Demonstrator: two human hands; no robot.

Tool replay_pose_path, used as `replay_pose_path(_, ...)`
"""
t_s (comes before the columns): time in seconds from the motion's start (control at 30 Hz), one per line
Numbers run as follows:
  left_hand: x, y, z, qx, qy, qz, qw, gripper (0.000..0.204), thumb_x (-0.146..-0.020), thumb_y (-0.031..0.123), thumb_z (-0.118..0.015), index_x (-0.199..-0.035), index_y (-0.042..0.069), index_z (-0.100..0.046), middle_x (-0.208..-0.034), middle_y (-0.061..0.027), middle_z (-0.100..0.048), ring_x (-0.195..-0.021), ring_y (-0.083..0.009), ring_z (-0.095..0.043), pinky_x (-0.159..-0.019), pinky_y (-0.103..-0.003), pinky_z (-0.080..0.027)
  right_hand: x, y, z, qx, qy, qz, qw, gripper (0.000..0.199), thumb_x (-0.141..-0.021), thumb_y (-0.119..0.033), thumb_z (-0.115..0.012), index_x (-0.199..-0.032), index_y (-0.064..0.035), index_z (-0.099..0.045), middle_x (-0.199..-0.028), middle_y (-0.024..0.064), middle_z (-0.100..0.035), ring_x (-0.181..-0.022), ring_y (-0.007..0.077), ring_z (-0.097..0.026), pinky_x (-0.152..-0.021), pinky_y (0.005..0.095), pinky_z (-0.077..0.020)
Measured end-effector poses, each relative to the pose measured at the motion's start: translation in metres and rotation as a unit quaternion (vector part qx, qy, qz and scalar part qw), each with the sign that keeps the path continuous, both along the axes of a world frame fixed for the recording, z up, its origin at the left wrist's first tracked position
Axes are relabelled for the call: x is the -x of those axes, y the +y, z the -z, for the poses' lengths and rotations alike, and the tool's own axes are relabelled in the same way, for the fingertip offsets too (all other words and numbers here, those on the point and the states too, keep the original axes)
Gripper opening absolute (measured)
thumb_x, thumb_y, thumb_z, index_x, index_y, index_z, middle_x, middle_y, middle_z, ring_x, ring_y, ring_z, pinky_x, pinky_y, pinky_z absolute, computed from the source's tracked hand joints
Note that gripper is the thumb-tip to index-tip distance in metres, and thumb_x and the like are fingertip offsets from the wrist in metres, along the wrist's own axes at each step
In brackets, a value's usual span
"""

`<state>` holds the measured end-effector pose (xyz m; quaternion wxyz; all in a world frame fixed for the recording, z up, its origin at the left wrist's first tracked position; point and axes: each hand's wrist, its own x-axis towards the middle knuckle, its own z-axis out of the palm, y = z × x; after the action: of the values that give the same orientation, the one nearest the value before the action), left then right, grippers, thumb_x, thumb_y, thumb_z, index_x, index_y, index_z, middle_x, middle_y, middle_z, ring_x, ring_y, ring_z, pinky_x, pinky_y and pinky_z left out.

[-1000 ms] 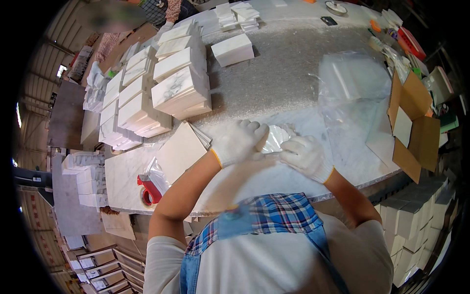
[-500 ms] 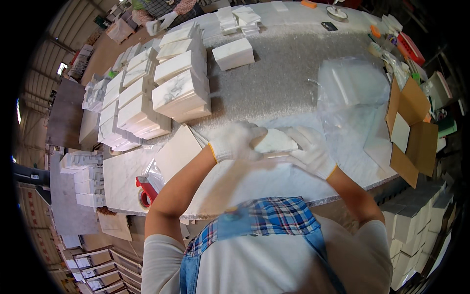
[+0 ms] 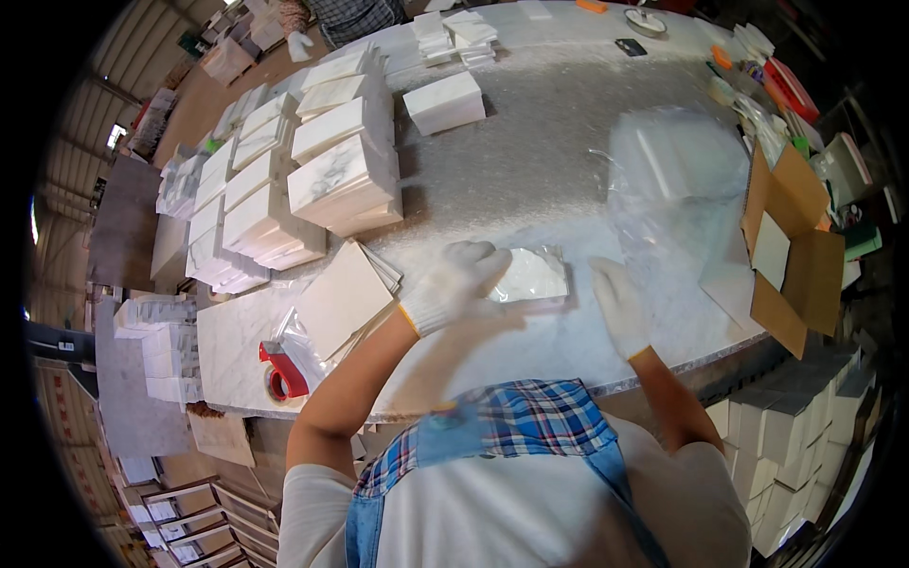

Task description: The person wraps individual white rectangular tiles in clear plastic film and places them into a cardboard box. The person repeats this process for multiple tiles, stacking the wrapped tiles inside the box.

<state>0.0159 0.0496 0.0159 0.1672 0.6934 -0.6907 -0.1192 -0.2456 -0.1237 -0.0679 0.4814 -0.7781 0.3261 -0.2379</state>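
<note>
A white stone tile stack, apparently in clear plastic film, lies on the pale sheet in front of me. My left hand, in a white knitted glove, closes round its left end, fingers along the far side and thumb nearer me. Just beyond the stack's right end is my right hand, gloved too, its fingers stretched out and nothing in them. Square cream sheets lie fanned beside my left forearm. Near them sits a red tape dispenser.
Stacked marble tiles stand in rows at the far left, with a separate tile block to their right. Clear plastic bags lie at right, next to an open cardboard box. Across the table stands another person.
My right hand has come off the stack and moved right and down. My left hand stays at the left end. The person opposite has lowered a gloved hand.
</note>
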Motion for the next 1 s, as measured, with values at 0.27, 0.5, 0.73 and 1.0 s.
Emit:
replay_pose_path(0.27, -0.007, 0.008, 0.05, -0.102, 0.228, -0.337, 0.908, 0.08, -0.087, 0.059, -0.072, -0.14, -0.001, -0.062, -0.132, -0.0236, -0.068, -0.122, -0.0344, -0.065, -0.107, -0.04, -0.048, -0.074, -0.006, -0.004, -0.204, 0.109, -0.05, 0.972, 0.084, -0.096, -0.061, -0.06, -0.153, 0.0, -0.048, -0.15, 0.0221, -0.056, -0.139, 0.0301, -0.054, -0.115, 0.0334, -0.0387)
replay_pose_path(0.5, 0.005, 0.011, 0.051, -0.157, 0.403, -0.318, 0.843, 0.065, -0.093, 0.044, -0.075, -0.136, -0.004, -0.063, -0.122, -0.018, -0.071, -0.116, -0.0265, -0.066, -0.1, -0.037, -0.052, -0.073, 0.0, 0.012, -0.247, 0.026, -0.098, 0.964, 0.074, -0.092, -0.05, -0.07, -0.147, -0.004, -0.055, -0.135, 0.0182, -0.066, -0.125, 0.0279, -0.063, -0.106, 0.0346, -0.0462)
replay_pose_path(0.73, 0.053, 0.043, 0.064, -0.009, 0.456, -0.337, 0.823, 0.102, -0.078, 0.024, -0.088, -0.156, -0.005, -0.028, -0.142, -0.0273, -0.052, -0.127, -0.0327, -0.059, -0.105, -0.043, -0.052, -0.032, 0.023, 0.02, -0.116, -0.031, -0.116, 0.986, 0.078, -0.083, -0.037, -0.082, -0.148, -0.0048, -0.053, -0.152, 0.0211, -0.053, -0.139, 0.0356, -0.053, -0.114, 0.0393, -0.0432)
replay_pose_path(1.0, 0.078, 0.075, 0.079, 0.068, 0.157, -0.221, 0.96, 0.108, -0.072, 0.025, -0.092, -0.153, -0.008, -0.028, -0.144, -0.0304, -0.046, -0.132, -0.0398, -0.053, -0.109, -0.046, -0.048, 0.001, 0.016, 0.013, -0.065, 0.102, -0.253, 0.96, 0.121, -0.074, -0.047, -0.089, -0.162, -0.0007, -0.02, -0.156, 0.0349, -0.038, -0.145, 0.0489, -0.041, -0.119, 0.0471, -0.0394)
